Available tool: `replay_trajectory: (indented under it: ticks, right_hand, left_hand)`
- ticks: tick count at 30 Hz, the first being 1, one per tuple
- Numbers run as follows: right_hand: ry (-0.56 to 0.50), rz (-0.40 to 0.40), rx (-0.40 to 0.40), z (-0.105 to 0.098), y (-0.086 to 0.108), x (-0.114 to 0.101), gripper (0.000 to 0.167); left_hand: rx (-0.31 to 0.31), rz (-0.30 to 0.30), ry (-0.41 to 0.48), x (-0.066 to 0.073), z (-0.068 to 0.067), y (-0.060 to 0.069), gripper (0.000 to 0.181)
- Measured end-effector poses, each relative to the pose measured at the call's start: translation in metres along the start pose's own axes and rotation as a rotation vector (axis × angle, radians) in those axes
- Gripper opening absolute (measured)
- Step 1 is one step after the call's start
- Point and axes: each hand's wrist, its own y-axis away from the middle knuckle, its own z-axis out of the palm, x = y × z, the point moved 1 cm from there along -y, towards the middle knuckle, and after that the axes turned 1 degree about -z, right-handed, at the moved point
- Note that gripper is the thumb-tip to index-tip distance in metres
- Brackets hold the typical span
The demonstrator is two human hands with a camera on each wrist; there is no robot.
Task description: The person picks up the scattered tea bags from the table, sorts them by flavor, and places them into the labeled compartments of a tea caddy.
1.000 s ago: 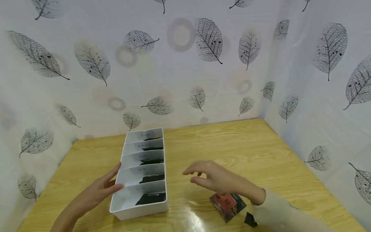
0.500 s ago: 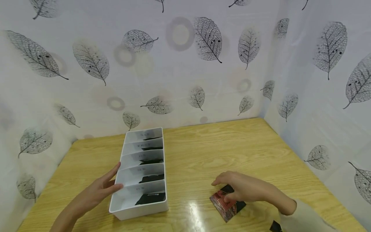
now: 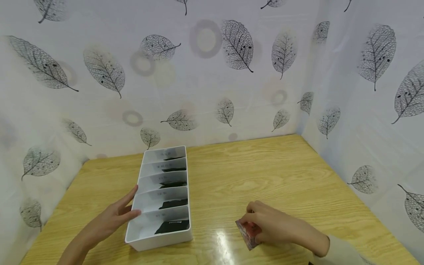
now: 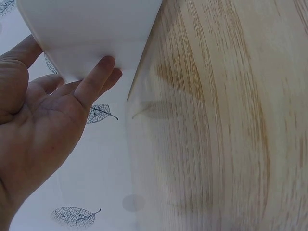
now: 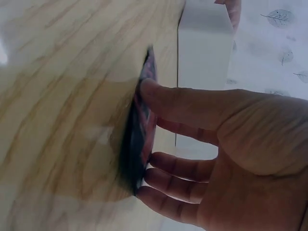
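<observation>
My right hand (image 3: 275,224) pinches a flat, square red-and-dark sachet (image 3: 246,235) just right of the middle of the table. In the right wrist view the thumb lies on one face of the sachet (image 5: 144,118), which stands tilted on edge, fingertips behind it. My left hand (image 3: 107,221) touches the left side of a long white divided box (image 3: 159,241), thumb and index finger spread along its rim. From the left wrist, extended fingers (image 4: 98,79) rest against the outer wall of the box (image 4: 96,29).
Each compartment of the box carries handwriting on its divider and holds dark packets; a black packet (image 3: 172,226) lies in the nearest one. The wooden table (image 3: 251,169) meets leaf-printed white sheeting (image 3: 205,81) at its back and sides.
My right hand has moved right and down from beside the box to the sachet, taken hold of it and tilted it up. The left hand and the box have stayed in place.
</observation>
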Motion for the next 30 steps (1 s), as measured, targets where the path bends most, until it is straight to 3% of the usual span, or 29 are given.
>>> replay_trajectory:
  ticks: [14,21,23,25,30]
  right_hand:
    - [-0.011,0.207,0.025,0.014,-0.04,-0.001,0.051]
    - [-0.092,0.262,0.099,0.009,-0.04,0.0,0.035]
    - [-0.097,0.242,0.121,0.003,-0.038,0.003,0.028]
    - [-0.076,0.172,0.129,-0.004,-0.036,0.008,0.022]
    - [0.04,-0.057,0.007,-0.013,-0.033,0.016,0.05]
  left_hand:
    - [0.001,-0.007,0.016,-0.001,0.002,0.002,0.082]
    - [0.002,-0.03,0.021,-0.001,0.002,0.001,0.083]
    - [0.0,-0.023,0.018,0.0,0.002,0.001,0.083]
    - [-0.003,-0.016,0.017,0.0,0.002,0.001,0.083]
    - [-0.007,-0.018,0.026,0.001,0.002,0.001,0.083]
